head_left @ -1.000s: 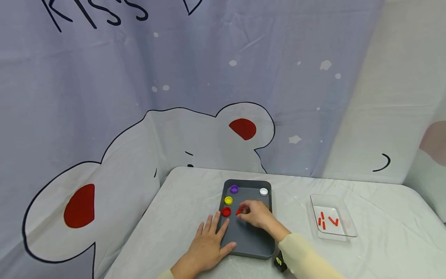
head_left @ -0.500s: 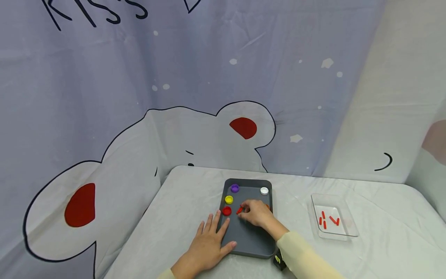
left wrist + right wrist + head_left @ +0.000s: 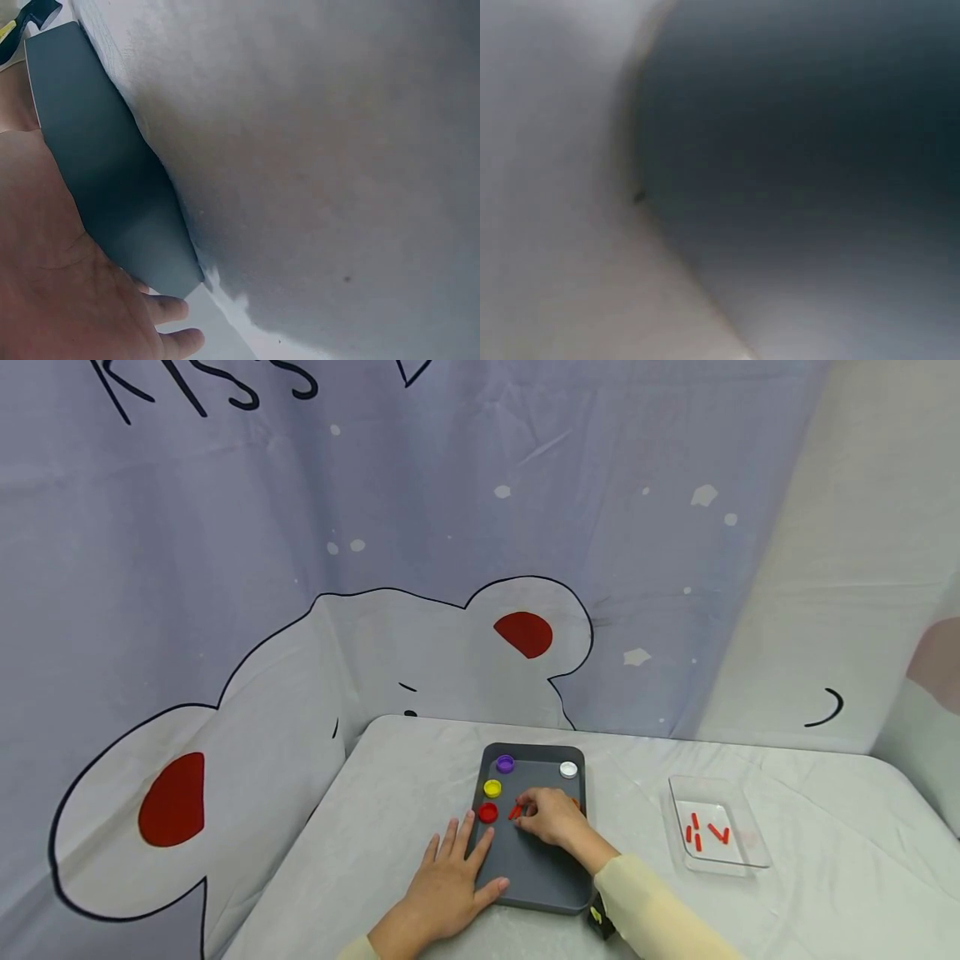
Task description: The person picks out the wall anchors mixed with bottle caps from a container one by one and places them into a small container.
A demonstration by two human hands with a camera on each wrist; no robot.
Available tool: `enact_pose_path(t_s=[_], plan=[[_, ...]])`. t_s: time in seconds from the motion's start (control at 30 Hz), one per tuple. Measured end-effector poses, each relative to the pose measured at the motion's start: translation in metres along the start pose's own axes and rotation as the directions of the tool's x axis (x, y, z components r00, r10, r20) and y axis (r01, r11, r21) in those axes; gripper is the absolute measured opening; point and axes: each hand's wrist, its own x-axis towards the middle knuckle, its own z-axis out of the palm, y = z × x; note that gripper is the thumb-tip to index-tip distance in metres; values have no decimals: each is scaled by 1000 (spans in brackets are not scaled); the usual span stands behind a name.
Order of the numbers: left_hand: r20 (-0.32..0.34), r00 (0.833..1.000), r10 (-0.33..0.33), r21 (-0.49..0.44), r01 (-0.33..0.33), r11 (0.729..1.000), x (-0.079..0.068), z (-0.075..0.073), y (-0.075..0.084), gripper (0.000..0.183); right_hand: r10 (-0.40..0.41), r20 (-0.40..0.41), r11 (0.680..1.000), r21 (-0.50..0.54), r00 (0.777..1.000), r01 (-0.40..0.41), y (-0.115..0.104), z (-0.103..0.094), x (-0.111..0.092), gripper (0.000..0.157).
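In the head view a dark grey tray (image 3: pixel 540 881) lies on the table. Over its middle, my right hand (image 3: pixel 552 819) pinches a small red stick (image 3: pixel 519 811) between thumb and fingers, close to the tray floor. A second red stick seems to lie right beside it, though the fingers partly hide the pair. Just left of them sits a red cap (image 3: pixel 487 812). My left hand (image 3: pixel 447 887) is spread with straight fingers, touching the tray's left front edge. The left wrist view shows its palm (image 3: pixel 60 262) beside the tray's outer wall. The right wrist view is blurred.
Yellow (image 3: pixel 492 788) and purple caps (image 3: pixel 505 764) stand up the tray's left side, with a white cap (image 3: pixel 568 769) at back right. Something orange (image 3: pixel 575 804) is half hidden behind my right hand. A clear box (image 3: pixel 738 852) to the right holds several red sticks.
My right fingers have shifted only slightly at the red stick, and two sticks now seem visible side by side there. The left hand stays where it was.
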Motion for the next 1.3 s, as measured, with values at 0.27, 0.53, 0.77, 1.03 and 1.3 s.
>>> enact_pose_path(t_s=[0.27, 0.53, 0.77, 1.03, 1.3], plan=[[6, 1000, -9, -16, 9, 1000, 2, 0, -1, 80, 5, 8, 1000, -6, 1000, -5, -3, 1, 4, 29], [5, 1000, -11, -14, 11, 1000, 2, -1, 1, 81, 26, 19, 1000, -14, 999, -26, -3, 0, 5, 28], [7, 1000, -12, -13, 12, 1000, 1, -4, 3, 82, 14, 41, 1000, -23, 999, -13, -4, -7, 7, 27], [17, 1000, -14, -17, 15, 1000, 1, -4, 2, 81, -4, 36, 999, -33, 999, 5, -2, -8, 7, 25], [8, 1000, -13, -12, 13, 1000, 0, -2, 1, 81, 1, 39, 1000, -27, 999, 0, 0, -2, 6, 27]])
